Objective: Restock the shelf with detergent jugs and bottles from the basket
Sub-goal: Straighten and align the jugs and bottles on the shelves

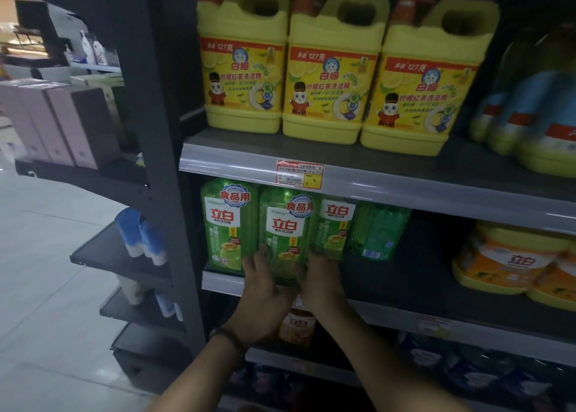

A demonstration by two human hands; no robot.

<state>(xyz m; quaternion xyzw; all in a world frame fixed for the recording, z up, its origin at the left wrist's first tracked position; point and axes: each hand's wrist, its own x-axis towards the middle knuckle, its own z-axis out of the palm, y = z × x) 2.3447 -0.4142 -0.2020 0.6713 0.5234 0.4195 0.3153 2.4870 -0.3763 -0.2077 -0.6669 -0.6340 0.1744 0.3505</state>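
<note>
Several green detergent bottles stand in a row on the middle shelf. My left hand and my right hand grip the lower part of the second green bottle from either side, at the shelf's front edge. Left of it stands another green bottle; to the right are a third and one set further back. Three yellow jugs line the shelf above. The basket is not in view.
Orange-and-yellow jugs sit at the right of the middle shelf, blue-and-yellow jugs at the upper right. An orange bottle stands on the shelf below my hands. A dark upright post bounds the left side; pink boxes fill a neighbouring rack.
</note>
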